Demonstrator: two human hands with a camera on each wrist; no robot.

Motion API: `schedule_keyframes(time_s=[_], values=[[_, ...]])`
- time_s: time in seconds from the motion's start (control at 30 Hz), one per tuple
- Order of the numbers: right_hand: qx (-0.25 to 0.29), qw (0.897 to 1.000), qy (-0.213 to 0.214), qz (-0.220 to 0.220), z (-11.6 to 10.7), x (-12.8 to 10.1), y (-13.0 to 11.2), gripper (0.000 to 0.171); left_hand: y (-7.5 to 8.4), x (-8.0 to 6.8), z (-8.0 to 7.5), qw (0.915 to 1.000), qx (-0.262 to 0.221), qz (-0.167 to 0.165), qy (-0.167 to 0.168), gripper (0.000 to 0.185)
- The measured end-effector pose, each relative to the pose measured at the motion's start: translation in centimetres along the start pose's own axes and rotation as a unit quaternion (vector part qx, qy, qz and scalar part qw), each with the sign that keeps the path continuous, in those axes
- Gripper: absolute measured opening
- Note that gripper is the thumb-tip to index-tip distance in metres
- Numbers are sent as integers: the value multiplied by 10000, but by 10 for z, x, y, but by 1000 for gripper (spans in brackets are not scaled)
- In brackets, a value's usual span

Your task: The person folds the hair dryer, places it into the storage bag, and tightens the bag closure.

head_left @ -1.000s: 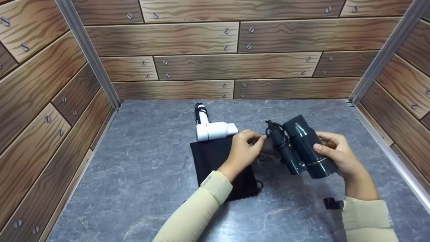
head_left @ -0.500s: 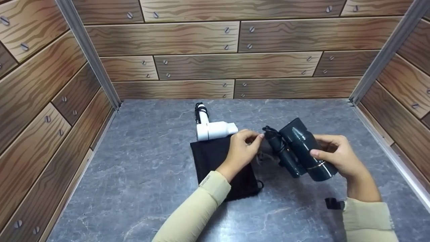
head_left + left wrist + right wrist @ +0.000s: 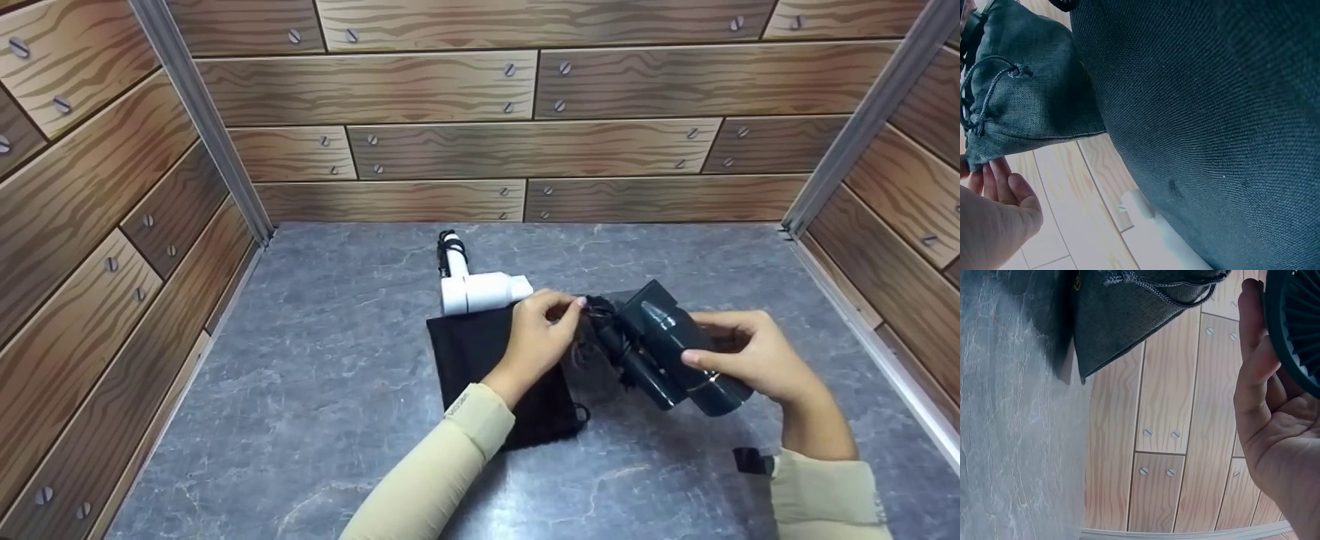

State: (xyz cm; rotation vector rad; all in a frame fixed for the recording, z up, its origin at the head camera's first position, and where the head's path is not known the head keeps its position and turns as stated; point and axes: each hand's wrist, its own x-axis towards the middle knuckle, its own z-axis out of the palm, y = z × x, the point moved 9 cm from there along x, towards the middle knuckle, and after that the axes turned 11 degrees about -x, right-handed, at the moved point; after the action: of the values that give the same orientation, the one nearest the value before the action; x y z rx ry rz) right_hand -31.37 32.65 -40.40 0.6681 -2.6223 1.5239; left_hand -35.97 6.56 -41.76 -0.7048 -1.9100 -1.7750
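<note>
A dark green hair dryer [image 3: 667, 337], its handle folded alongside the barrel with a black cord wound round it, is held tilted by my right hand [image 3: 750, 356]. The right wrist view shows the ribbed round end [image 3: 1303, 326] of the dryer against that hand's fingers. My left hand [image 3: 544, 330] pinches the edge of a dark drawstring bag [image 3: 1033, 84], which the left wrist view shows raised, with knotted cords. From the head, that bag is mostly hidden behind the dryer. How far the dryer's cord end lies inside it, I cannot tell.
A second black bag [image 3: 480, 360] lies flat under my left forearm, a cord loop at its front right corner. Behind it lies a white hair dryer [image 3: 487, 291] with its cord wound on the handle. Wood-patterned walls [image 3: 435, 86] enclose the grey marbled table [image 3: 300, 390].
My right hand has lowered the green hair dryer and brought it left, its cord end now close to the left fingertips. The left hand has barely moved.
</note>
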Motion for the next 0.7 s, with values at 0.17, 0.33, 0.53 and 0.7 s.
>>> schedule_keyframes(time_s=[0.17, 0.33, 0.53, 0.7], values=[[-235, 9986, -101, 453, 3, 0, 7, 43, -2, 0, -3, 10000, -46, -33, 55, 11], [-630, 9949, -33, 788, 4, 0, 11, 50, -1, -1, -1, 10000, -77, -34, 29, 11], [-1772, 9808, 290, 758, 7, 2, 1, 56, 3, -4, 2, 10000, -49, 43, -65, 11], [-2681, 9586, 545, 794, 10, 4, -9, 69, 5, -4, 5, 9999, -6, 2, -127, 11]])
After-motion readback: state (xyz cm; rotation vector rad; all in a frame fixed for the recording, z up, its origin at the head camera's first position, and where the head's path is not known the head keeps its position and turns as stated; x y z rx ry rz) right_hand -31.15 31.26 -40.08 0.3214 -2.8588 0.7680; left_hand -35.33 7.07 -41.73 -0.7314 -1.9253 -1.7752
